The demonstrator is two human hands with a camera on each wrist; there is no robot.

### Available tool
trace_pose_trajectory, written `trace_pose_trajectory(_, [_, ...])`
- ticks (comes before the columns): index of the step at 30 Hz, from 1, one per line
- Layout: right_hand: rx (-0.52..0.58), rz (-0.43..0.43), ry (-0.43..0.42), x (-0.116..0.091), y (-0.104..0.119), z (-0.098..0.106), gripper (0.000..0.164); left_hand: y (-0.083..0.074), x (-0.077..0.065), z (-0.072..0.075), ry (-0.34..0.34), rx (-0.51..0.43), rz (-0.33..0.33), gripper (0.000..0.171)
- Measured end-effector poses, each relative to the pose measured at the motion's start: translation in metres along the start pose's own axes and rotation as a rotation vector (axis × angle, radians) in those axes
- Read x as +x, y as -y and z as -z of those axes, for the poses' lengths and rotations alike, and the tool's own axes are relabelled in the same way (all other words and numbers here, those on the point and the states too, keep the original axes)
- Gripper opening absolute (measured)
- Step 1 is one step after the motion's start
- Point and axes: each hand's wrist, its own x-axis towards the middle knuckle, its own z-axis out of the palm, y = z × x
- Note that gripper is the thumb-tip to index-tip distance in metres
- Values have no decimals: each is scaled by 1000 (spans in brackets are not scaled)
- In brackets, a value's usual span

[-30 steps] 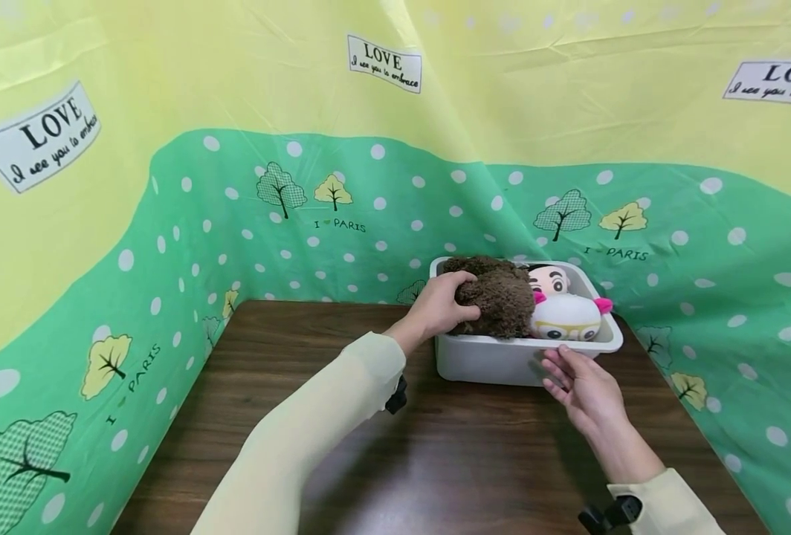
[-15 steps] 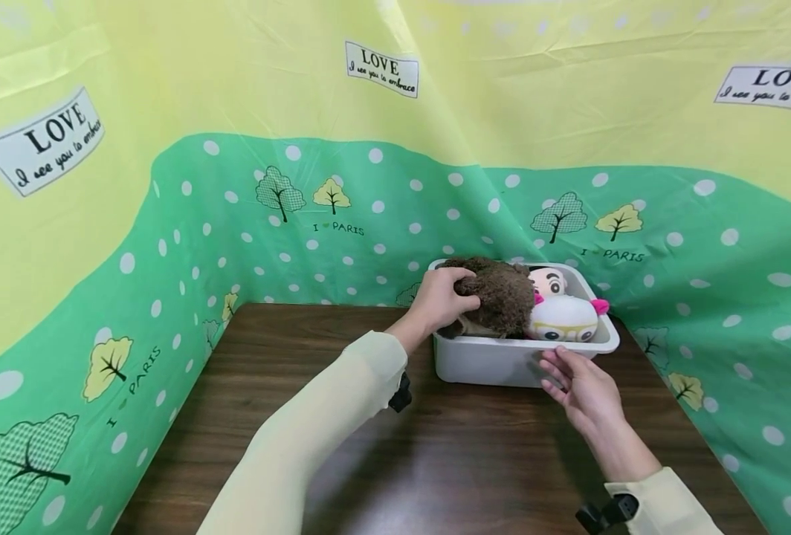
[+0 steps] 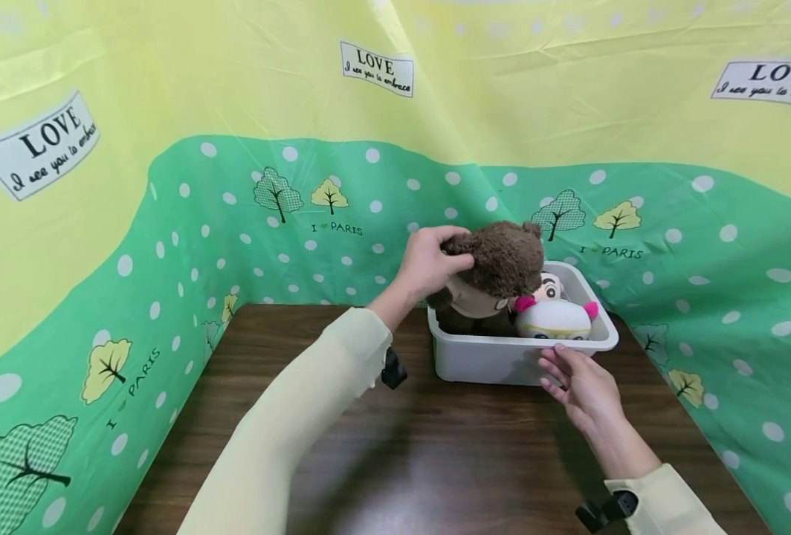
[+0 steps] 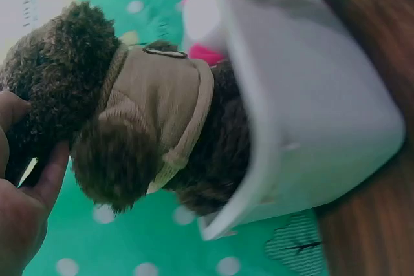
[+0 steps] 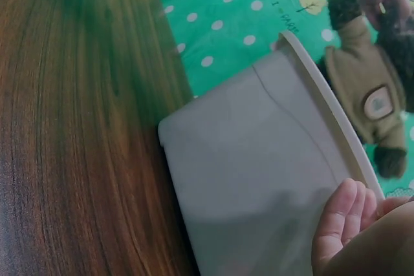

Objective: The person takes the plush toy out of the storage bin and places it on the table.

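My left hand (image 3: 427,261) grips a brown plush bear (image 3: 505,256) by the head. The bear wears a tan top (image 4: 158,85) with a badge on it, and its lower body is still inside the grey plastic bin (image 3: 496,360). At the bin's near rim, toward its right end, my right hand (image 3: 589,390) holds on, with fingers against the outer wall (image 5: 343,218). A white plush toy (image 3: 556,318) with pink ears lies in the bin. Behind it, a plush with a big printed eye (image 3: 551,287) is partly hidden.
The bin stands near the back right of a dark wood table (image 3: 395,461). A green and yellow printed cloth (image 3: 342,186) hangs behind it and along both sides.
My left hand has raised the plush bear, which lay down in the bin, so its head and tan top now rise above the rim. My right hand stays at the rim.
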Motion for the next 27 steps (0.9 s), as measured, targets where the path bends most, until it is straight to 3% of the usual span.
trace_pose_trajectory(6, [-1,-18,-2,1,1,1,13,-11,10,42,-108,-208,4,31])
trace_pose_trajectory(10, [-3,-14,4,1,1,2,14,-10,12,71,-159,-382,26,33])
trace_pose_trajectory(14, [-13,-5,0,2,1,3,15,-8,10,100,-194,-491,50,36])
trace_pose_trajectory(20, [-27,4,-7,1,1,3,17,4,-1,143,-244,-488,39,34])
trace_pose_trajectory(27, [-43,-11,-23,2,1,3,23,41,-23,185,-310,-474,98,27])
